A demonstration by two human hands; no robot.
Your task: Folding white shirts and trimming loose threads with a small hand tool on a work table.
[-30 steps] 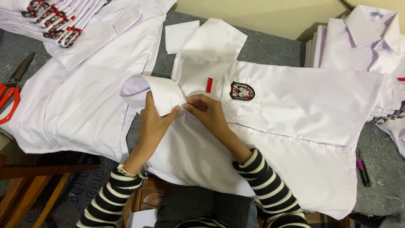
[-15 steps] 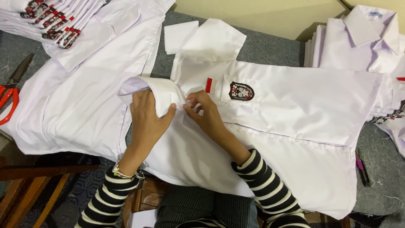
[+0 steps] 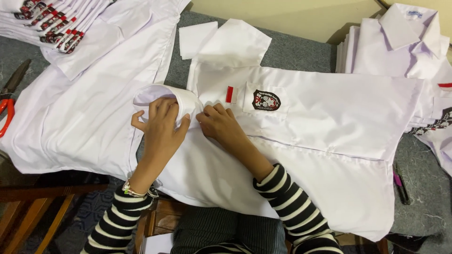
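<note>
On the grey counter (image 3: 292,49), the left hand (image 3: 162,124) grips the white shirt's (image 3: 329,113) collar (image 3: 165,94) with curled fingers while the right hand (image 3: 221,124) pinches the fabric beside it.

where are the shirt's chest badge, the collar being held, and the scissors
chest badge (image 3: 266,100), head view, centre of the dark emblem on the pocket
collar (image 3: 188,95), head view, on the white fold just above the left hand's fingers
scissors (image 3: 5,113), head view, on the red handle at the left edge
</note>
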